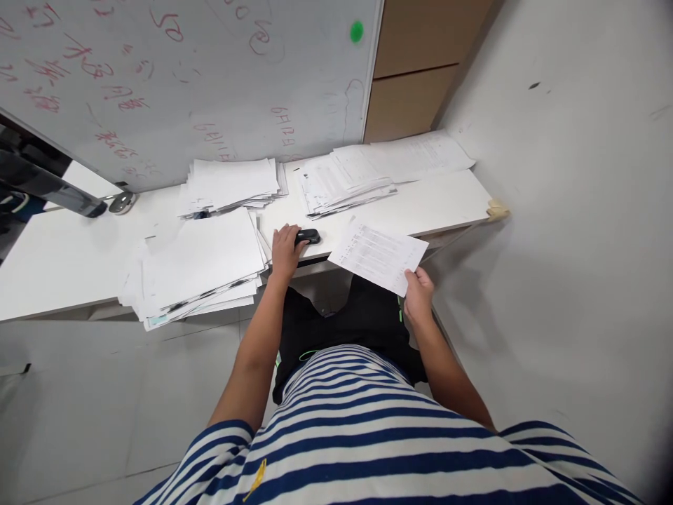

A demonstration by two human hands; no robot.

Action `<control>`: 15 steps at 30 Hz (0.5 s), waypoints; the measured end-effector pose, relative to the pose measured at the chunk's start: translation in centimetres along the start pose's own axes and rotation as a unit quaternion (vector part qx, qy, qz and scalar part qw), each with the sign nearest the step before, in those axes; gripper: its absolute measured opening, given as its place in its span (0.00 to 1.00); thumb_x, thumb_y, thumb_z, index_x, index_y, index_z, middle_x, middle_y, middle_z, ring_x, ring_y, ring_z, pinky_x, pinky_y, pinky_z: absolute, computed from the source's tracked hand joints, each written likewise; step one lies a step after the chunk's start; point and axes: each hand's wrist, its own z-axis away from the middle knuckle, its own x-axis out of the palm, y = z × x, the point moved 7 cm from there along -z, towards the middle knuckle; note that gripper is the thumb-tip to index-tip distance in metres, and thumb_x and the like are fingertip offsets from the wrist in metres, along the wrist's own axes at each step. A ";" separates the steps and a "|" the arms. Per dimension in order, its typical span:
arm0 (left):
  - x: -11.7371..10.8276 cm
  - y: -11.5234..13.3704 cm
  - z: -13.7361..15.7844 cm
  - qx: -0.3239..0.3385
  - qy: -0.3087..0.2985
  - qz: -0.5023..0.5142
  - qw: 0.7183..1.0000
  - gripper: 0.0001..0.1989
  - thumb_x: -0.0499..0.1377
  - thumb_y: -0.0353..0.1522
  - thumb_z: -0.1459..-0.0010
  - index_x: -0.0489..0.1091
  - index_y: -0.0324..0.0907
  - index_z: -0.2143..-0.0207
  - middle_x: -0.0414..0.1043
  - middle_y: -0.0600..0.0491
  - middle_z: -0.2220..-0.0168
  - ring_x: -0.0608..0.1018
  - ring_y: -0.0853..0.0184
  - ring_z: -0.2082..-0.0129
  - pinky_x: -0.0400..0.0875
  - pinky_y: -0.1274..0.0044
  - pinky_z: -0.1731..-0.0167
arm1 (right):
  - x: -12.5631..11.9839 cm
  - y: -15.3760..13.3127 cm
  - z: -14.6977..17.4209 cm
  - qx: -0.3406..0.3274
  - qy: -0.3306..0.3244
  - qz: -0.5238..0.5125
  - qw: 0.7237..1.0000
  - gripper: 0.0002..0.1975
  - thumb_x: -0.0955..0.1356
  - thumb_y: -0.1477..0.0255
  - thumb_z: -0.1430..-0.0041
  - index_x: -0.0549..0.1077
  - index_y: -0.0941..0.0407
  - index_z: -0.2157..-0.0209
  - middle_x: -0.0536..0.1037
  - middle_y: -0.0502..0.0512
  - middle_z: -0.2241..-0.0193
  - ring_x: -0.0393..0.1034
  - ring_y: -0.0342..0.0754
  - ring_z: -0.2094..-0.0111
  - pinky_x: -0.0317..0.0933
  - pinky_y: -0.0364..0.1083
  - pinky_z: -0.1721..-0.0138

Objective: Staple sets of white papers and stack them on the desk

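Observation:
My left hand [285, 251] is closed on the rear part of a small black stapler [309, 236] near the desk's front edge. My right hand [419, 293] pinches the lower right corner of a printed sheet of paper [376, 254]. The sheet is tilted, its far end over the desk edge and its near end over my lap. Just left of my left hand lies a thick pile of papers [205, 256] with uneven edges. A second paper stack [234, 184] sits behind it, and printed sheets [347, 177] are spread at the back right.
The white desk [446, 203] runs along a whiteboard [210, 77] with red writing and a green magnet [356, 31]. A computer mouse [123, 203] lies at the left. A pale wall [568, 231] closes off the right side, by a yellowish padded desk corner [497, 209].

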 end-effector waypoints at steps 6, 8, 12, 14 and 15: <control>-0.3 0.3 0.2 0.011 0.001 0.009 1.000 0.19 0.56 0.40 0.36 0.68 0.44 0.45 0.69 0.44 0.39 0.63 0.53 0.32 0.43 0.55 0.31 | 3.6 -0.8 1.0 0.030 -0.083 0.011 0.996 0.15 0.71 0.64 0.51 0.76 0.56 0.61 0.83 0.51 0.67 0.77 0.49 0.66 0.71 0.50 0.59; -0.3 0.3 0.2 0.009 -0.006 0.011 1.000 0.19 0.56 0.40 0.36 0.69 0.44 0.45 0.69 0.44 0.39 0.63 0.53 0.32 0.44 0.55 0.31 | 4.4 -0.8 1.1 0.027 -0.097 0.028 0.994 0.15 0.70 0.64 0.50 0.77 0.56 0.61 0.83 0.52 0.66 0.76 0.49 0.65 0.70 0.50 0.59; -0.4 0.5 0.4 0.007 -0.016 0.013 1.000 0.19 0.56 0.40 0.36 0.68 0.44 0.45 0.68 0.45 0.37 0.62 0.54 0.31 0.44 0.56 0.30 | 5.0 -0.4 0.9 0.023 -0.112 0.066 0.991 0.16 0.69 0.63 0.49 0.77 0.56 0.60 0.83 0.53 0.65 0.76 0.50 0.65 0.70 0.50 0.59; -0.5 0.6 0.4 0.005 -0.018 0.015 1.000 0.18 0.56 0.39 0.36 0.68 0.45 0.45 0.67 0.45 0.37 0.62 0.54 0.31 0.44 0.55 0.30 | 4.9 -0.3 0.9 0.020 -0.111 0.077 0.991 0.16 0.69 0.63 0.49 0.77 0.56 0.60 0.83 0.53 0.65 0.76 0.50 0.65 0.69 0.49 0.59; -0.5 0.6 0.5 0.005 -0.017 0.018 1.000 0.18 0.56 0.40 0.36 0.69 0.45 0.45 0.67 0.46 0.37 0.62 0.54 0.31 0.44 0.55 0.30 | 4.8 -0.3 0.9 0.019 -0.110 0.080 0.990 0.16 0.69 0.64 0.49 0.77 0.56 0.60 0.83 0.53 0.64 0.76 0.50 0.65 0.69 0.49 0.59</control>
